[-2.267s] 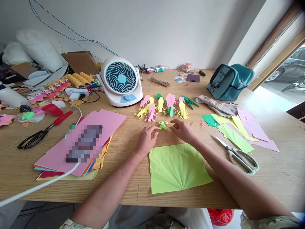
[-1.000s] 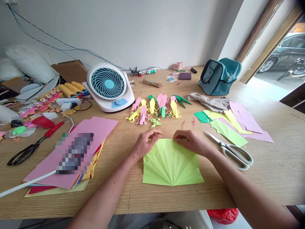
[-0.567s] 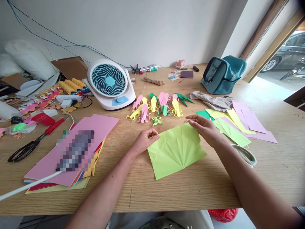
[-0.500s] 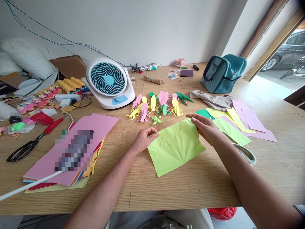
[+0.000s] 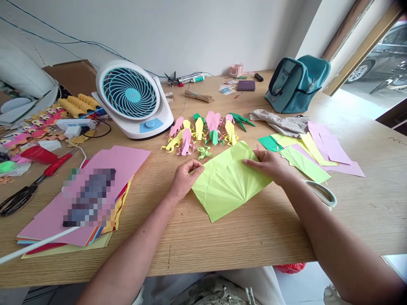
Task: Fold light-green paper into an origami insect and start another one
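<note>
Step in hand, prob.: steadying/aligning a creased lime-green sheet (image 5: 224,186) betw. both hands; no new fold being pressed that I can see. Sheet is mid-worktop (image 5: 178,254), set in fr. the front edge, turned askew, its near corner pointing at that edge. Creases fan out fr. one spot on its near edge. Can't tell if it lies flat or is lifted a bit.

L hand (image 5: 185,178): fingers curled, thumb + index nearly closed, pinching the sheet's L edge. R hand (image 5: 270,165): part-closed on the R side, thumb on top, other fingers mostly hidden, presumably under.

Next move, I'd judge, calls for a light, even grip on both sides, w/ the fan creases kept unsquashed; thin paper likely buckles if pushed inward.

Just beyond the sheet: small green paper frog (image 5: 204,152), then a cluster of pink, yellow + green folded-paper figures (image 5: 213,123) toward the back edge. R side: loose paper pcs (image 5: 335,146) and scissors (image 5: 332,201), mostly hidden by the R forearm, only a pale handle showing. Coloured-paper stack (image 5: 127,159) nr the front L corner.
</note>
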`<action>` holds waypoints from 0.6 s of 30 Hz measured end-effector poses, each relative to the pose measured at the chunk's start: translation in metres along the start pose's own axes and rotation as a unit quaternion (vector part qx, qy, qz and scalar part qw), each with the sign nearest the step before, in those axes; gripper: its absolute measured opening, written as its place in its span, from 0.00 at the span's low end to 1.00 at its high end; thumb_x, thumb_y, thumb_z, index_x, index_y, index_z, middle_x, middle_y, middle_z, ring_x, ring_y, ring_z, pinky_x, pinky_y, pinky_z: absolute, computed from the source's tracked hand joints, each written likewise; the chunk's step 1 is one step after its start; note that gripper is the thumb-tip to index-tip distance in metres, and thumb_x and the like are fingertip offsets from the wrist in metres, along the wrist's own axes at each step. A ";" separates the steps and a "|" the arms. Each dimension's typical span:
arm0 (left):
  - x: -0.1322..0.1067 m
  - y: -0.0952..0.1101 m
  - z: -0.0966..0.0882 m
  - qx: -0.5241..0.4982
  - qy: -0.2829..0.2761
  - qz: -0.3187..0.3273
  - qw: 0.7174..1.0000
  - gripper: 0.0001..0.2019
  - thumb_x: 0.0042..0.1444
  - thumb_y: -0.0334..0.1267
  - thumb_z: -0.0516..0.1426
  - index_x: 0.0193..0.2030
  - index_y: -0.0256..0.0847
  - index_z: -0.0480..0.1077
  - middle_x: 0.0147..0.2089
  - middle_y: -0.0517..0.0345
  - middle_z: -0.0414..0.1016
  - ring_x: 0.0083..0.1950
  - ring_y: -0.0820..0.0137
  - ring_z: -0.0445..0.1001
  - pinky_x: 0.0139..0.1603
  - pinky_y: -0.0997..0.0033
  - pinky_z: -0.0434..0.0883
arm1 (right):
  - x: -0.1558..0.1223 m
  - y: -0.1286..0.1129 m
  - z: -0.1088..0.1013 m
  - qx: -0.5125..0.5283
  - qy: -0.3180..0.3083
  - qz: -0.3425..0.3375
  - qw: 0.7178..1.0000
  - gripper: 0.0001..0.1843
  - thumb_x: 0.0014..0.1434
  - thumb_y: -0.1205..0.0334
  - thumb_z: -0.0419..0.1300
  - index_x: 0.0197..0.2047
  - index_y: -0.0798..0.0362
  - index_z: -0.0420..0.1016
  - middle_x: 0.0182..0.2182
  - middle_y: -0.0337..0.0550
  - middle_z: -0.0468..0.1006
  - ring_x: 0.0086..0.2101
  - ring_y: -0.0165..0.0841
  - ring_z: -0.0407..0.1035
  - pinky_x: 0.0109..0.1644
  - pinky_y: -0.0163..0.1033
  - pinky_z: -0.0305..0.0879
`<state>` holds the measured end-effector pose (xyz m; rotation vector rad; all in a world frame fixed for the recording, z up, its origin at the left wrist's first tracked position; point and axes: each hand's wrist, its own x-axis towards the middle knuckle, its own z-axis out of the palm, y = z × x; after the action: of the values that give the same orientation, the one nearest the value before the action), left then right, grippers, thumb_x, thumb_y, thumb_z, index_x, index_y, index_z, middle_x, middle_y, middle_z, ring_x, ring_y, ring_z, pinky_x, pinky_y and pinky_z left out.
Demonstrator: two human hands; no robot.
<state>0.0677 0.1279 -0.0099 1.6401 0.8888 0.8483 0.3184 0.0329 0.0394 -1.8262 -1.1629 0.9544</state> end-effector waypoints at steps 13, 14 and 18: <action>-0.005 0.010 -0.002 -0.055 -0.134 -0.079 0.986 0.17 0.49 0.51 0.65 0.34 0.37 0.72 0.32 0.61 0.74 0.31 0.74 0.70 0.32 0.77 0.66 | 0.011 0.021 -0.005 0.049 -0.029 -0.081 0.995 0.22 0.45 0.42 0.70 0.31 0.53 0.76 0.26 0.42 0.78 0.24 0.34 0.69 0.23 0.35 0.63; -0.006 0.011 -0.002 -0.057 -0.146 -0.086 0.984 0.18 0.49 0.50 0.65 0.34 0.36 0.72 0.32 0.61 0.74 0.31 0.74 0.70 0.31 0.77 0.66 | 0.009 0.019 -0.005 0.031 -0.025 -0.085 0.996 0.22 0.46 0.42 0.70 0.31 0.53 0.76 0.24 0.41 0.76 0.24 0.33 0.68 0.23 0.35 0.62; -0.009 0.014 0.001 -0.071 -0.195 -0.134 0.969 0.20 0.46 0.50 0.68 0.38 0.36 0.74 0.35 0.57 0.78 0.33 0.70 0.74 0.32 0.74 0.70 | 0.006 0.015 -0.002 0.023 -0.061 -0.102 0.993 0.21 0.45 0.42 0.70 0.30 0.53 0.75 0.23 0.40 0.75 0.24 0.33 0.68 0.25 0.36 0.63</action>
<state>0.0662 0.1176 0.0024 1.4541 0.7309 0.3746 0.3277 0.0336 0.0262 -1.5962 -1.3629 0.9769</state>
